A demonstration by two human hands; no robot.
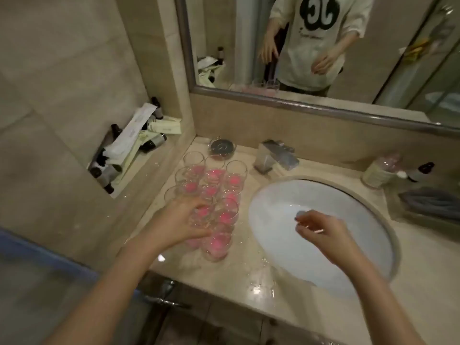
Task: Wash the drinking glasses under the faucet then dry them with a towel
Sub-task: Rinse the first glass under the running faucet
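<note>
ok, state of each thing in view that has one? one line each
drinking glasses: upright, clustered on the counter left of the sink, pink at the bottoms
left hand: reaching into the near glasses; grip unclear
right hand: over the basin, fingers loosely curled, holding nothing
faucet: no water visible
sink: no glass inside
counter: wet, droplets near the front edge

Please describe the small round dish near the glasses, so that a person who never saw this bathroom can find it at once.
Start at the white oval sink and go to the metal faucet behind it. Left of the faucet, in the back corner of the counter, stands the small round dish, just behind the group of drinking glasses. It is low, wide and dark inside, while the glasses are taller, with pink at the bottom.
</note>
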